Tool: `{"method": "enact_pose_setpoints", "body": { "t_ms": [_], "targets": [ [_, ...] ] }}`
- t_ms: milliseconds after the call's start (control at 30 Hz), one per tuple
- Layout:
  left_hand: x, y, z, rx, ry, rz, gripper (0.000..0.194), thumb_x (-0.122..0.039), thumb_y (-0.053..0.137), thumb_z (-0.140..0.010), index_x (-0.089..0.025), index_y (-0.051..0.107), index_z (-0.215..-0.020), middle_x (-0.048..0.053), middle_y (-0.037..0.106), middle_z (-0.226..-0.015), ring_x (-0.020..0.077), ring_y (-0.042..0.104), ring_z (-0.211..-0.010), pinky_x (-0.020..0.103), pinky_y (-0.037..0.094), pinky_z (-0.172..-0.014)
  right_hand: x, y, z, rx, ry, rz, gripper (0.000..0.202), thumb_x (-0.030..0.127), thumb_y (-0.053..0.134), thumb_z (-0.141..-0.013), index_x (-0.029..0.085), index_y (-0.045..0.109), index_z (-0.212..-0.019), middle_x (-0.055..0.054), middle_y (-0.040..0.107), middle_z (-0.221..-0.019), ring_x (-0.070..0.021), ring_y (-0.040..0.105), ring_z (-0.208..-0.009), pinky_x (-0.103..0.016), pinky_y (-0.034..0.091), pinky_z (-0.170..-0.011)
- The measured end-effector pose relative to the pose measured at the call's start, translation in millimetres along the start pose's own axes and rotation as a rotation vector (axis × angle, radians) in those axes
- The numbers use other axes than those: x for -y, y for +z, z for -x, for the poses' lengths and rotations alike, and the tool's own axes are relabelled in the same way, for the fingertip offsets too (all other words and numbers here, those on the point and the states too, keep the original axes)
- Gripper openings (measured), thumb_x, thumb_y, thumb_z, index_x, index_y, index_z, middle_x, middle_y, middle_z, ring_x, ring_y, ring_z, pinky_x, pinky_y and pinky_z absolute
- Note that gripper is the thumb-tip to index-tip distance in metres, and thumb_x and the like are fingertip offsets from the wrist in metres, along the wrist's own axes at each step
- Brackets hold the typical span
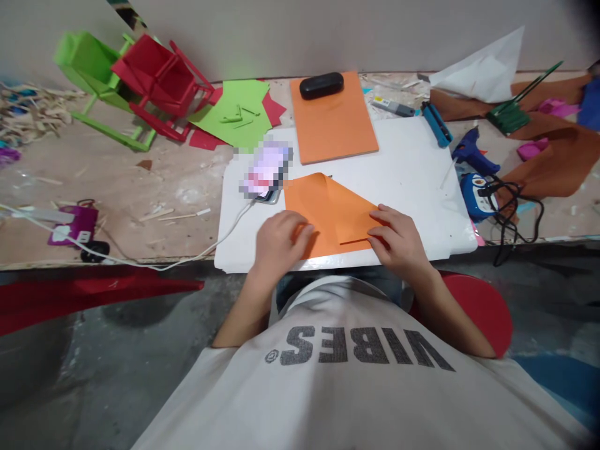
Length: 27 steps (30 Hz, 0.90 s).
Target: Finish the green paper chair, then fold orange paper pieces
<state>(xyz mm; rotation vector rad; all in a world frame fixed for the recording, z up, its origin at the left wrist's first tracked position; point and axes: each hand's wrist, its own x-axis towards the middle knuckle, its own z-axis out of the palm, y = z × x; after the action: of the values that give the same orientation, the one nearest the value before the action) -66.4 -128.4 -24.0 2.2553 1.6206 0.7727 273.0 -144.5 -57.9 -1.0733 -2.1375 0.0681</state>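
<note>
An orange sheet of paper (323,209) lies in front of me with a part folded over, its slanted edge running down to the right. My right hand (398,240) grips the right edge of the folded part between fingers and thumb. At the lower left of the sheet rests my left hand (281,244), fingers bent and a gap between thumb and index finger. It touches the paper without holding it. Both hands are over a white board (422,169) on the bench. Beyond the sheet's upper left corner is a phone (268,167), partly blurred out, with a white cable.
Behind is an orange stack (335,128) with a black case (321,85). Left stand red (162,78) and green (89,69) miniature chairs beside green paper (244,119). Right are a cutter (392,106), blue stapler (437,125), blue glue gun (473,153) and dark cord (515,209).
</note>
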Motion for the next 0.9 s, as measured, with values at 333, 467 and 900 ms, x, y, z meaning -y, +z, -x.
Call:
{"method": "enact_pose_setpoints", "body": {
  "t_ms": [333,467,900],
  "targets": [
    [81.8,-38.9,-45.8,-0.003,-0.609,-0.342,0.017,-0.041,0.071,-0.101,-0.024,0.069,-0.1,0.021,0.081,-0.111,0.0485,0.079,-0.111,0.067,0.062,-0.106,2.5,3.2,0.9,-0.015,0.04,0.016,0.016,0.011,0.077,-0.107,0.026,0.08,-0.112,-0.015,0.088,-0.145,-0.0409,0.084,-0.145,-0.063,0.073,-0.11],
    [83.0,-30.7,-46.7,-0.075,-0.612,-0.286,0.005,-0.031,0.066,-0.099,-0.026,0.068,-0.098,0.016,0.083,-0.102,0.042,0.08,-0.104,0.057,0.063,-0.1,2.4,6.5,2.7,-0.03,0.072,-0.002,0.016,0.011,0.076,-0.106,0.026,0.082,-0.108,-0.014,0.089,-0.144,-0.0411,0.085,-0.143,-0.065,0.074,-0.109],
    [87.3,-18.6,-39.2,-0.191,-0.682,-0.11,0.01,-0.034,0.072,-0.097,-0.024,0.07,-0.1,0.013,0.085,-0.101,0.0321,0.08,-0.095,0.045,0.061,-0.093,7.2,2.0,-3.5,-0.036,0.033,0.026,0.018,0.007,0.075,-0.106,0.025,0.078,-0.109,-0.016,0.089,-0.137,-0.0404,0.088,-0.134,-0.061,0.075,-0.102]
  ]
}}
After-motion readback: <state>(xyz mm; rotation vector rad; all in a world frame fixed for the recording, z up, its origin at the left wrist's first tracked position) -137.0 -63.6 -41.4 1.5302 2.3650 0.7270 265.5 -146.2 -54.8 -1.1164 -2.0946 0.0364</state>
